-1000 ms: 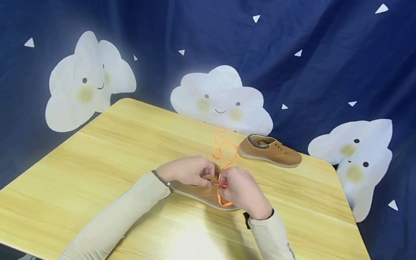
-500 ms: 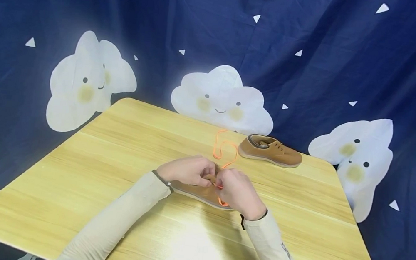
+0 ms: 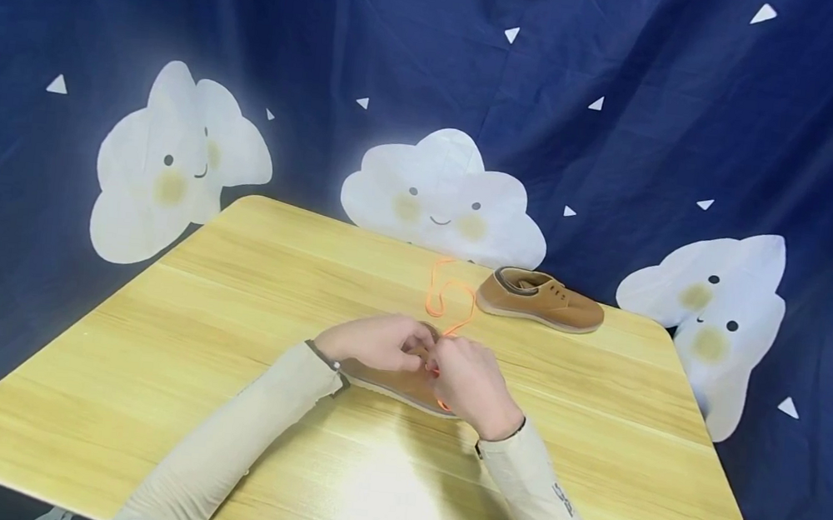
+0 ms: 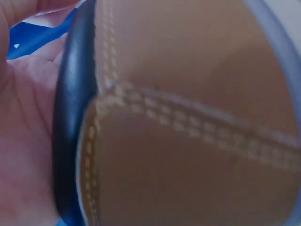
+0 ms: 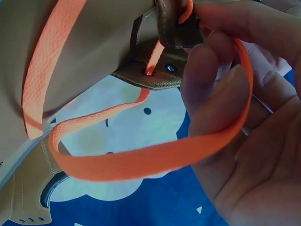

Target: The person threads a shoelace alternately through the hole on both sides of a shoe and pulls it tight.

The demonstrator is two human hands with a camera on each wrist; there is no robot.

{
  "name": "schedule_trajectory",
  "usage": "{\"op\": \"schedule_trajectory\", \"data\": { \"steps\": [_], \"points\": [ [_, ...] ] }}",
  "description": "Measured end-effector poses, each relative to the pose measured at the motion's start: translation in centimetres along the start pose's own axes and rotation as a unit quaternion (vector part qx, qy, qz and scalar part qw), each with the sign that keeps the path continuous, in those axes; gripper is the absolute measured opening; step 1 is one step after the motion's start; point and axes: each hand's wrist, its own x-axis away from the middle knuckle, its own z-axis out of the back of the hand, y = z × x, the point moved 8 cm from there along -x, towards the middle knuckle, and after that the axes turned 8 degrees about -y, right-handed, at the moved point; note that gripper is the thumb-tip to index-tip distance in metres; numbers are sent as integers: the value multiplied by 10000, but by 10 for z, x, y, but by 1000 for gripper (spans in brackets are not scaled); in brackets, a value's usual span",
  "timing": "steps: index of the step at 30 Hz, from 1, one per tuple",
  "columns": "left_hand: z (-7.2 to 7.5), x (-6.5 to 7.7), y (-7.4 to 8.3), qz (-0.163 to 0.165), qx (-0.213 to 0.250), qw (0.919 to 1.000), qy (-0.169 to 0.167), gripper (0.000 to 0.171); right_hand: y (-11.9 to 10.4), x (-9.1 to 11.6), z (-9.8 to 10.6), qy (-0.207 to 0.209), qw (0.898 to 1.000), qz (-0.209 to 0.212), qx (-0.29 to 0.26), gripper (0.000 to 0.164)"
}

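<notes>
A tan shoe (image 3: 382,380) lies under both hands, threaded with a flat orange shoelace (image 5: 127,157). My left hand (image 3: 378,342) grips the shoe at its lacing opening, fingers curled. In the left wrist view the palm (image 4: 28,141) lies along the dark padded collar (image 4: 70,117), and its fingertips are mostly hidden. At an eyelet flap (image 5: 176,26), my right hand (image 3: 475,387) pinches the shoelace. A wide loop of lace hangs beside its fingers in the right wrist view, running back to a lower eyelet flap (image 5: 157,73).
Behind the hands a second tan shoe (image 3: 548,304), without a lace, stands near the table's back edge. A loose tail of orange lace (image 3: 472,303) winds over the wooden table (image 3: 273,263). A blue curtain (image 3: 437,44) with white clouds hangs behind.
My right hand has shifted slightly left, closer to my left hand, and now covers more of the shoe and the orange loop. My left hand has barely moved.
</notes>
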Motion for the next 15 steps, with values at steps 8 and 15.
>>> {"op": "schedule_trajectory", "data": {
  "steps": [8,15],
  "points": [
    [-4,-2,-8,194,653,9975,-205,18,-2,-2,0,26,9997,55,223,55],
    [-4,-5,-10,176,711,9971,-193,25,11,1,11,-546,9882,891,-1123,25]
  ]
}}
